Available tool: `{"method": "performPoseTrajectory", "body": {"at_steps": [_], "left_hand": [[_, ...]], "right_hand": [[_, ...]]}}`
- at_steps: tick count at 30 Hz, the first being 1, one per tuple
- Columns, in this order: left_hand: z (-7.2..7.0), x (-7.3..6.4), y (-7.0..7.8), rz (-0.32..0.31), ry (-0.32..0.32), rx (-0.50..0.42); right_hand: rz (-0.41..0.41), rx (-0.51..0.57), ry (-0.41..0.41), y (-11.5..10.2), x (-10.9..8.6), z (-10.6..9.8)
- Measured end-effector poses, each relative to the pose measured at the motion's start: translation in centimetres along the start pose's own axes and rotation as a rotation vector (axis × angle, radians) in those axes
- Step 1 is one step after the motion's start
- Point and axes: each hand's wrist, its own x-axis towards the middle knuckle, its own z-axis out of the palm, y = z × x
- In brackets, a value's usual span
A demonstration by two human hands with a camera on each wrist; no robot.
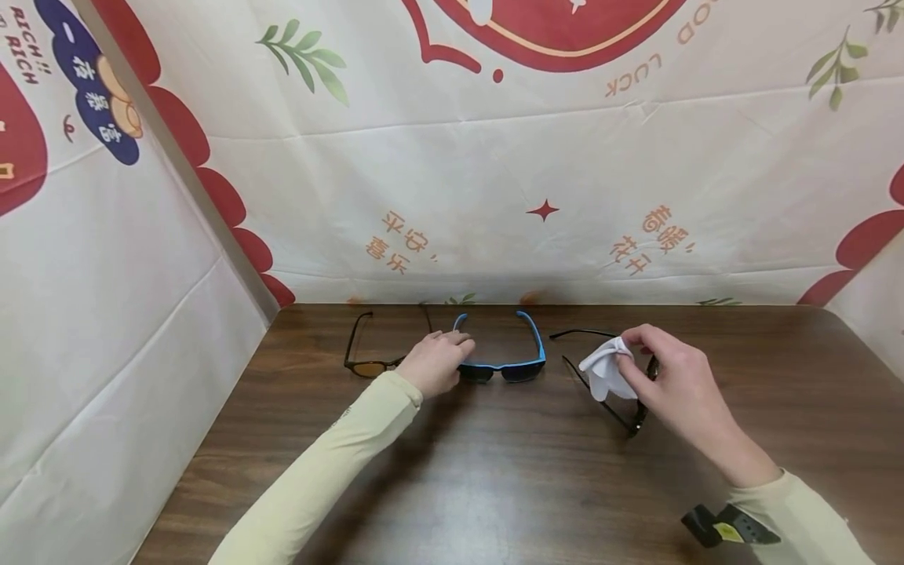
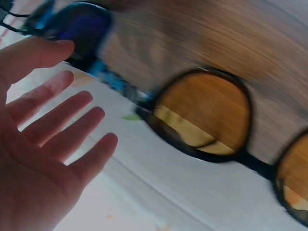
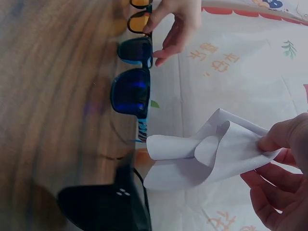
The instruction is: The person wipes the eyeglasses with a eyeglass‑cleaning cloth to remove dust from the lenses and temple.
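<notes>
Three pairs of glasses lie in a row on the brown table. My right hand [image 1: 681,384] pinches a thin pale cloth [image 1: 606,370] between thumb and fingers, over the black sunglasses [image 1: 639,420] at the right. In the right wrist view the cloth [image 3: 192,161] hangs in loose folds. My left hand [image 1: 438,365] is between the amber-lensed glasses [image 1: 369,369] and the blue-framed sunglasses [image 1: 521,371], covering part of both. Seen in the left wrist view, that hand [image 2: 43,144] has its fingers spread and loosely extended, with nothing held.
The wood-grain table [image 1: 494,479] ends at a white printed curtain [image 1: 459,180] along the back. Another printed sheet [image 1: 92,314] hangs at the left side. A small dark device [image 1: 727,527] is strapped on the right sleeve.
</notes>
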Motion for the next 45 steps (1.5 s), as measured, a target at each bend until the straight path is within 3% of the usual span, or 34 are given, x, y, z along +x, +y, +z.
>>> {"method": "performPoseTrajectory", "body": {"at_steps": [5,11,20,27,34,45], "left_hand": [[-1.3,0.8,2.5,0.036,-0.035,-0.004],[-1.9,2.4,6.5,0.135,-0.008,0.024],[-0.8,5.6,12.9,0.300,-0.061,0.091],[0.3,7.0,16.5,0.322,-0.052,0.136],[0.8,7.6,18.1,0.269,-0.047,0.159],[0.7,7.7,18.2,0.247,-0.117,0.082]], "right_hand": [[0.005,-0.003,0.000,0.1,1.1,-0.6],[-0.019,-0.005,0.004,-0.1,2.6,-1.4],[-0.078,-0.028,-0.017,0.2,3.8,-1.8],[-0.068,-0.049,-0.034,0.8,3.6,-2.1],[-0.069,-0.029,-0.012,1.4,2.7,-2.0],[-0.047,-0.066,-0.014,2.0,1.5,-3.0]]}}
